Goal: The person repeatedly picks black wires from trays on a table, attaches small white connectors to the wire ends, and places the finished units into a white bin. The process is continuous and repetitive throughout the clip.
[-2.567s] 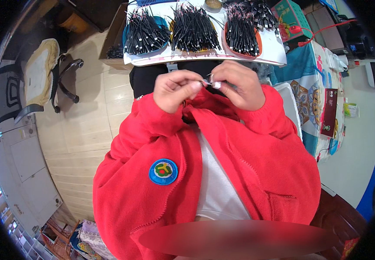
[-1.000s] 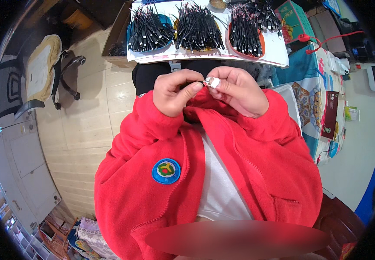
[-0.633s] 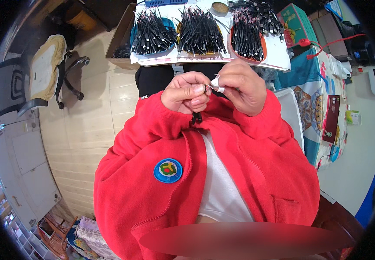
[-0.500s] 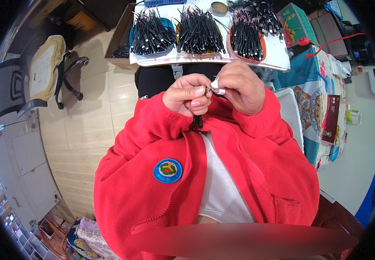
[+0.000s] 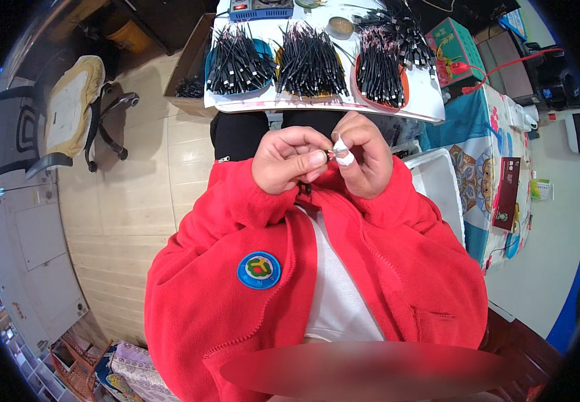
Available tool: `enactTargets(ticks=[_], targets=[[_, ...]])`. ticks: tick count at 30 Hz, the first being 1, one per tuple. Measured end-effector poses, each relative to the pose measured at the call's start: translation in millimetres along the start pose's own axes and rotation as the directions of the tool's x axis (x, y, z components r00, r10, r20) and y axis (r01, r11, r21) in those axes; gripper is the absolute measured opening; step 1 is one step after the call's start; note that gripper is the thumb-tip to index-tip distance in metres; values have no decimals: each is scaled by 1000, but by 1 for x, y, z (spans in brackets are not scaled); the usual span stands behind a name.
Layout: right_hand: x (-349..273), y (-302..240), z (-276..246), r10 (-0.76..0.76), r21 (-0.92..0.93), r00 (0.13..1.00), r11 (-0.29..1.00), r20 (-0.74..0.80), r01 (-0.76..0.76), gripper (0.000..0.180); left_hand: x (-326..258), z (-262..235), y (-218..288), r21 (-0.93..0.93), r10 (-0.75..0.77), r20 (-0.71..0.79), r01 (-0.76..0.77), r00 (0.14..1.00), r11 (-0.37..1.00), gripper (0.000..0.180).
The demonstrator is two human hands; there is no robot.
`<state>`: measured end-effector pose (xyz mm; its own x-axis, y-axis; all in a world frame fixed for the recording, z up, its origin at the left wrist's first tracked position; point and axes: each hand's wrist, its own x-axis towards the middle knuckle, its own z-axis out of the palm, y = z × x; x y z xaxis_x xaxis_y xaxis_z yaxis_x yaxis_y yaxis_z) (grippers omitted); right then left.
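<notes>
In front of my chest, my left hand [image 5: 288,162] is closed, pinching a black cable [image 5: 305,189] between thumb and forefinger. The cable's short thin wire ends [image 5: 331,154] poke out past those fingertips toward the right. My right hand [image 5: 368,159] meets them there, its thumb and forefinger closed at the wires. White wrapping [image 5: 345,159] covers the tips of that thumb and forefinger. Most of the cable is hidden behind my left hand and against my red jacket.
Beyond my hands, a white table [image 5: 303,104] carries bundles of black cables [image 5: 310,63] in coloured trays. A small round tin [image 5: 341,27] and a blue device [image 5: 261,9] stand behind. Right are a green box [image 5: 452,50] and a white foam box [image 5: 440,184]; left, an office chair [image 5: 72,107].
Both hands have come slightly lower and nearer to me. The right hand has turned, showing more of its wrapped thumb and forefinger. The table shows farther down in the picture.
</notes>
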<state>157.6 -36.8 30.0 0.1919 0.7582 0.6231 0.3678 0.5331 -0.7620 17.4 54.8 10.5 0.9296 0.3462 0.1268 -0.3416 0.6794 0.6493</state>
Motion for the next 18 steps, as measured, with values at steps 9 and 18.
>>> enactTargets(ticks=[9,18], targets=[[5,3,-6,-36,-111,998,993,49,41,15,-3,-8,5,195,65,-48,-54,997,979,16],[8,32,-14,239,198,968,955,-74,-221,17,31,-5,43,344,-2,-149,54,989,937,14]])
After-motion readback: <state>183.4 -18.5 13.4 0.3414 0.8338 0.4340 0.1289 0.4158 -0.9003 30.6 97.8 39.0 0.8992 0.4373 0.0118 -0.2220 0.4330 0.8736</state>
